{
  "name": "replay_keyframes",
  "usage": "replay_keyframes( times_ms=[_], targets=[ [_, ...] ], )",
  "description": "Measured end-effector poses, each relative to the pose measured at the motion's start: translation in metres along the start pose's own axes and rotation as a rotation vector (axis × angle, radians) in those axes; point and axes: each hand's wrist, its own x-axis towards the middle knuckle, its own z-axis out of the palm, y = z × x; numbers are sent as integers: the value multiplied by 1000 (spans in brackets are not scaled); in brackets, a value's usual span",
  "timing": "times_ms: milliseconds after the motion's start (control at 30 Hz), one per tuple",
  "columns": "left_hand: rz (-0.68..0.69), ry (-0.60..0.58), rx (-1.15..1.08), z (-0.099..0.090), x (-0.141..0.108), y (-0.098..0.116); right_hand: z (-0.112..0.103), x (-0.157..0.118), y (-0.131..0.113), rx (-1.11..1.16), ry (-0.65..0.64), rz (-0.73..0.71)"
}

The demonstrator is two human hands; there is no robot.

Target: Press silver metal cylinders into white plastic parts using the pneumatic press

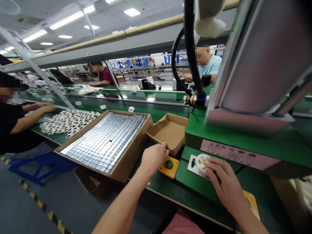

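Observation:
My right hand (223, 177) pinches a small cream plastic part (204, 162) at a round white holder (200, 158). That holder sits on a pale plate (191, 167) on the green base of a press (243, 130). Whether the part touches the holder's inside, I cannot tell. My left hand (154, 157) is closed beside the near corner of a shallow cardboard tray (168, 131), just above a yellow box with a round dark hole (169, 165). Something small and pale shows at its fingertips, too small to name.
Left of the tray stands a cardboard box (138, 146) full of shiny metallic pieces (107, 139). Many white parts (68, 123) lie heaped farther left, near another person's hands (46, 109). Another yellow box (252, 201) is partly behind my right wrist. Black hoses (191, 48) hang by the press.

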Motion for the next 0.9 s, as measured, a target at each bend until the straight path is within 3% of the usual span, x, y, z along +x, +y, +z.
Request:
replay_keyframes(
  times_ms=[367,567,700,800,900],
  targets=[
    [35,-80,17,13,17,3,-3,0,-6,-55,-23,73],
    [10,-47,-60,15,7,-6,0,-3,-11,-109,-46,90],
    [50,-21,-182,14,-14,-4,-13,-19,-14,-118,4,119],
    [45,-85,-488,15,-33,-2,-30,-47,-6,-99,41,142],
    [-117,-265,-1090,18,-47,8,-42,-78,6,-133,65,241]
  ],
)
